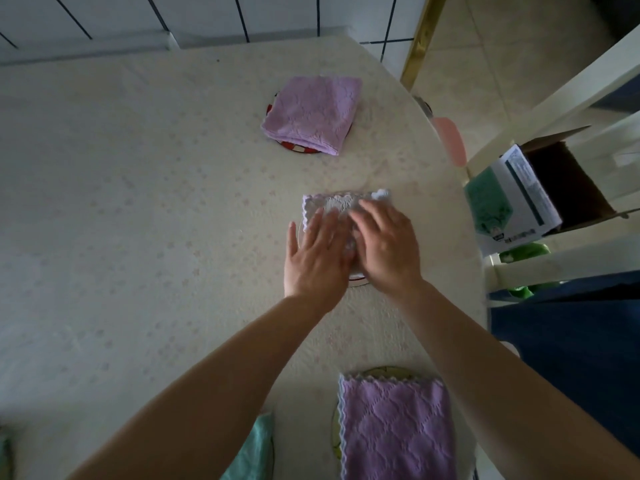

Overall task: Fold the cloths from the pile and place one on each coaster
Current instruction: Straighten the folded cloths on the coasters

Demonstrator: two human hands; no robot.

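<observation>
A folded white cloth (337, 204) with a scalloped edge lies on a coaster (356, 279) in the middle of the table. My left hand (317, 256) and my right hand (388, 247) both press flat on it, fingers spread, covering most of the coaster. A folded purple cloth (311, 114) rests on a red-rimmed coaster (298, 147) farther back. Another folded purple cloth (396, 427) covers a green-rimmed coaster (384, 370) at the near edge. A teal cloth (256, 448) lies to its left, partly hidden by my left forearm.
The table (138, 202) has a pale patterned cover and a curved right edge. A white chair (554, 261) stands at the right with a box (519, 199) and green items on it. A pink object (450, 140) hangs at the table's edge. A tiled wall runs behind.
</observation>
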